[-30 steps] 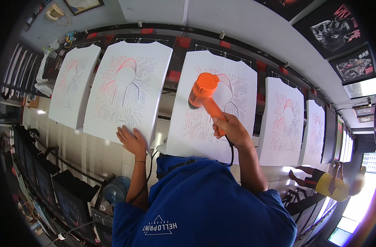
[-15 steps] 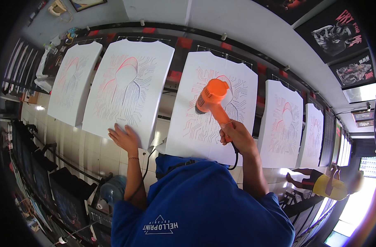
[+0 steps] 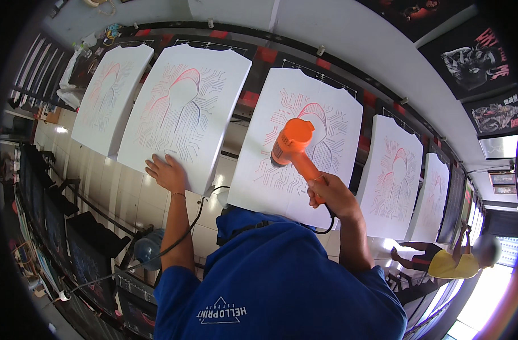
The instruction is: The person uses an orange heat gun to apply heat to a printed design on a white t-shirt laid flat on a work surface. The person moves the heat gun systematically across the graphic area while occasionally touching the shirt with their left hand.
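My right hand [image 3: 334, 195] is closed round the handle of an orange heat gun [image 3: 297, 136]. The gun hangs over a white shirt [image 3: 249, 184] laid flat on a board, its dark nozzle angled down at the left part of the red-and-dark line print. Fingers spread, my left hand [image 3: 168, 173] rests on the lower edge of another white shirt [image 3: 137, 147] to the left, which bears the same hooded-figure print. A black cable [image 3: 194, 218] runs across my left forearm; another length of cable drops from the gun's handle.
More printed white shirts lie on boards at far left [image 3: 100, 119] and to the right [image 3: 378, 221]. A dark rail [image 3: 281, 39] runs behind them. A blue water jug [image 3: 148, 249] stands at lower left. A person in a yellow top [image 3: 449, 264] is at far right.
The heat gun has come a little nearer to me over the middle shirt. My left hand stays on the left shirt. The cable now lies across my left forearm, and the view has shifted slightly.
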Motion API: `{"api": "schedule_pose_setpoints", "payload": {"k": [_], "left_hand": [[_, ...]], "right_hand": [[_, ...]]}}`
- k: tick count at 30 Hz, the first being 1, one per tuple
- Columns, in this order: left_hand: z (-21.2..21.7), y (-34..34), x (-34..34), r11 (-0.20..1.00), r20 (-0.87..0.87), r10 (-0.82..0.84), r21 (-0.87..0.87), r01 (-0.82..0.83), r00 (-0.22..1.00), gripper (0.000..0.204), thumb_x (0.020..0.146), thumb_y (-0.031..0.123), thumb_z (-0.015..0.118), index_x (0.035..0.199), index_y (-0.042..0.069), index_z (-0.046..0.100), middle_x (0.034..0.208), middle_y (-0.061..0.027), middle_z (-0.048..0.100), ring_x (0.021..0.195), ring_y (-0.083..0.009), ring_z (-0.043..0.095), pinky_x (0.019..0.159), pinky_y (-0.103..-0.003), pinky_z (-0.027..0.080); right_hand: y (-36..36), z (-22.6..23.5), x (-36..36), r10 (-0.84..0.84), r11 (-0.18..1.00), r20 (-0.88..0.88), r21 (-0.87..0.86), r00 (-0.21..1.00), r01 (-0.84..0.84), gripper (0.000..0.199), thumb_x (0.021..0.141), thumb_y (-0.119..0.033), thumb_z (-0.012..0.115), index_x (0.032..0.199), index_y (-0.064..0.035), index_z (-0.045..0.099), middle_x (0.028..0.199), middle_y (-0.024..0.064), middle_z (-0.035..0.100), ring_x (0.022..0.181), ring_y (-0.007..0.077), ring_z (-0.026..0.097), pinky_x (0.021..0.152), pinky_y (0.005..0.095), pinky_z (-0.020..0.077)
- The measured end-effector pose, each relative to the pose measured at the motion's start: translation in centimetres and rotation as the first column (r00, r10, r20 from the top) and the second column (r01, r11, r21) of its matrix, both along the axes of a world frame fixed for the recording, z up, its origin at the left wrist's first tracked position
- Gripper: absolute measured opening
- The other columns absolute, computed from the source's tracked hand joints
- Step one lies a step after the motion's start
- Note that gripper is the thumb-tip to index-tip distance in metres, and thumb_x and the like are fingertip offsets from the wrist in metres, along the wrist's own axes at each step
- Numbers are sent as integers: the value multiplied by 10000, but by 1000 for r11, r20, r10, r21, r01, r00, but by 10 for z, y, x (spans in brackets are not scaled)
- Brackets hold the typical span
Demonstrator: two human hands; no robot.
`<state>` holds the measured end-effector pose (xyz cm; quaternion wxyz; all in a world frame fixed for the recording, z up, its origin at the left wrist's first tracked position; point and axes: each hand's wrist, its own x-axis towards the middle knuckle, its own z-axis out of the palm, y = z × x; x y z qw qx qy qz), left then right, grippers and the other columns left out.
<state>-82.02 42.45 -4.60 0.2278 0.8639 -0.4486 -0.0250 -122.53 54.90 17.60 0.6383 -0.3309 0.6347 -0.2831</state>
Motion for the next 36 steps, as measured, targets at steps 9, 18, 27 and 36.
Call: {"api": "schedule_pose_setpoints", "payload": {"k": [9, 18, 27, 36], "left_hand": [[-2, -1, 0, 1000, 37, 10, -3, -10, 999, 583, 995, 399, 455, 1440, 25, 410, 1539, -282, 291, 1428, -506, 219, 1094, -587, 354], [0, -3, -3, 1000, 35, 29, 2, -30, 999, 584, 989, 403, 463, 1436, 32, 409, 1542, -262, 301, 1428, -501, 224, 1092, -588, 353], [-2, -4, -1, 999, 48, 37, -1, -37, 998, 584, 980, 383, 473, 1433, 18, 421, 1543, -262, 302, 1434, -494, 218, 1109, -575, 336], [5, -2, -5, 1000, 49, 21, -10, -20, 999, 572, 979, 358, 477, 1416, -8, 435, 1527, -287, 313, 1420, -509, 235, 1122, -568, 319]], "right_hand": [[10, -5, -9, -100, 993, -150, -73, 984, 90, 285, 938, -226, 608, 1009, 48, 579, 774, 55, 588, 641, 122, 598, 589, 280, 506], [13, -5, -7, -7, 998, 74, -56, 997, 12, 241, 950, -223, 587, 952, 17, 566, 739, 46, 585, 617, 123, 573, 602, 282, 489], [-21, -7, 11, 81, 996, 23, -48, 996, -80, 258, 943, -244, 595, 938, 12, 562, 738, 34, 563, 623, 111, 562, 608, 275, 485], [-23, -12, 27, 138, 987, 30, -86, 990, -134, 274, 948, -247, 598, 967, 24, 558, 760, 41, 569, 646, 115, 579, 620, 279, 502]]}}
